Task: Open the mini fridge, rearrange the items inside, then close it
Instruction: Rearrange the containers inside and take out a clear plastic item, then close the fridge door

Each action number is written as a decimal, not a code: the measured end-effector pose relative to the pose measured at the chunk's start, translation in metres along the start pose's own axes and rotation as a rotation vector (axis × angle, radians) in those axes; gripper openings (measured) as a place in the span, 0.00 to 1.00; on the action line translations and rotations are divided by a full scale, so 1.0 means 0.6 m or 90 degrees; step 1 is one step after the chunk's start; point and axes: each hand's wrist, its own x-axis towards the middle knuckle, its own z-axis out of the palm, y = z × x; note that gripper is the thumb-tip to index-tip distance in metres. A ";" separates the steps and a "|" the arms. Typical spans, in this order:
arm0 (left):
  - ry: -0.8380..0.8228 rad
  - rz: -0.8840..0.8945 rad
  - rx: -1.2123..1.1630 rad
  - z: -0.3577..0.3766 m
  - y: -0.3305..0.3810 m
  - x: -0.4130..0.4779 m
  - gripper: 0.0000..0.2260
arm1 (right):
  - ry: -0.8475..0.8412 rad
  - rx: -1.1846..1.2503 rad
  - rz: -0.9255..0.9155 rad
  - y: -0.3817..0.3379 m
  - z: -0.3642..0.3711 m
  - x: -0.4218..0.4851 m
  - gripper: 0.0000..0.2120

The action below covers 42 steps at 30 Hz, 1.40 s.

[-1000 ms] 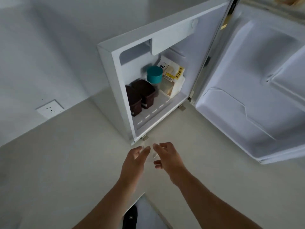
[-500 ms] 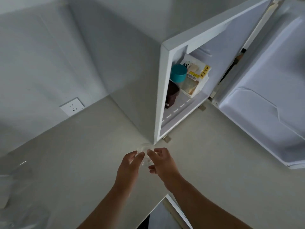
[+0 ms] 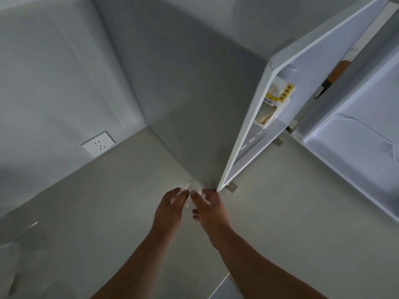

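Observation:
The white mini fridge (image 3: 194,117) stands on the pale counter with its door (image 3: 354,147) swung wide to the right. Through the narrow opening I see only a packaged bread loaf (image 3: 274,104) with a yellow label on the shelf. My left hand (image 3: 170,206) and my right hand (image 3: 207,206) meet around a small clear glass cup (image 3: 192,187) just in front of the fridge's lower left corner. Both hands' fingers curl on the cup's sides. The other fridge items are hidden by the fridge wall.
A white wall socket (image 3: 98,143) sits low on the left wall. The counter's front edge (image 3: 222,281) runs near my right forearm. A glossy clear object (image 3: 23,240) lies at the far left of the counter.
The view has swung left, so the brown containers and the teal lid are now hidden. My hands with the cup have shifted left to the fridge's outer corner.

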 end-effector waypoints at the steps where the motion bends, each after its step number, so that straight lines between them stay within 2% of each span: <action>1: 0.000 0.001 0.001 -0.001 -0.001 0.006 0.27 | 0.005 0.009 0.000 0.004 0.003 0.003 0.34; 3: -0.001 0.001 0.006 -0.002 -0.004 0.014 0.31 | 0.011 0.019 0.002 0.009 0.008 0.009 0.37; 7: -0.019 -0.008 0.023 -0.005 -0.009 0.025 0.30 | 0.015 0.006 0.011 0.012 0.014 0.018 0.40; 13: -0.052 -0.034 0.030 -0.009 -0.027 0.037 0.33 | 0.000 -0.024 0.018 0.022 0.008 0.022 0.28; 18: -0.052 -0.023 0.066 -0.009 -0.024 0.035 0.39 | -0.008 -0.050 0.018 0.027 0.002 0.029 0.35; 21: 0.007 -0.007 0.073 -0.005 -0.025 0.027 0.38 | -0.015 -0.083 0.013 0.022 -0.010 0.024 0.40; 23: 0.055 0.024 0.124 -0.003 -0.027 0.017 0.32 | -0.020 -0.118 0.004 0.019 -0.027 0.017 0.38; 25: 0.097 0.060 0.183 0.002 -0.031 0.003 0.25 | -0.015 -0.174 -0.023 0.018 -0.054 0.008 0.33; 29: 0.049 0.111 0.302 0.036 -0.026 -0.037 0.27 | 0.058 -0.308 -0.129 0.010 -0.127 -0.017 0.22; 31: 0.006 0.147 0.370 0.067 -0.013 -0.057 0.26 | 0.094 -0.363 -0.171 -0.002 -0.170 -0.028 0.23; 35: -0.092 0.246 0.425 0.137 0.037 -0.106 0.21 | 0.168 -0.417 -0.248 -0.044 -0.259 -0.052 0.32; 37: -0.129 0.314 0.409 0.171 0.073 -0.134 0.18 | 0.205 -0.435 -0.288 -0.070 -0.304 -0.064 0.31; 42: -0.145 0.548 0.449 0.235 0.196 -0.210 0.25 | 0.279 -0.497 -0.387 -0.157 -0.420 -0.115 0.27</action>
